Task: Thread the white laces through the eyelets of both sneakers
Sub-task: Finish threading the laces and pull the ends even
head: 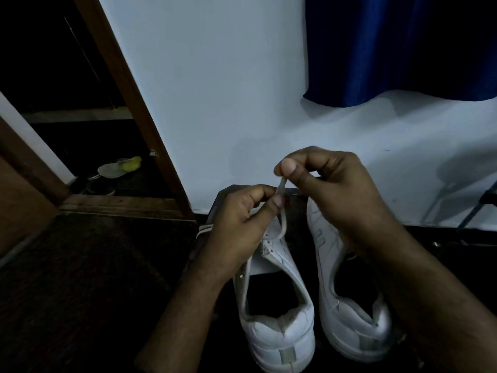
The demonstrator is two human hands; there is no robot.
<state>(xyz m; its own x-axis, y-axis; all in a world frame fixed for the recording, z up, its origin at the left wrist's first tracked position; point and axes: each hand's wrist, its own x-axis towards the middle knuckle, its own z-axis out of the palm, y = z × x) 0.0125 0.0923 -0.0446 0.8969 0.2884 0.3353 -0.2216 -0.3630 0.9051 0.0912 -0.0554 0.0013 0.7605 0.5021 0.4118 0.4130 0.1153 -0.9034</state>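
Observation:
Two white sneakers stand side by side on a dark surface, heels toward me: the left sneaker (277,316) and the right sneaker (352,313). A white lace (281,211) rises from the front eyelets of the left sneaker. My left hand (242,219) pinches the lace low between thumb and fingers. My right hand (330,184) pinches the lace's upper end above it. Both hands hover over the left sneaker's toe, which they hide. Another stretch of lace (204,229) lies to the left of that shoe.
A white wall (215,103) rises just behind the shoes, with a blue curtain (390,49) at the upper right. A wooden door frame (129,109) slants on the left; beyond it lies other footwear (118,168). Dark floor (94,278) spreads to the left.

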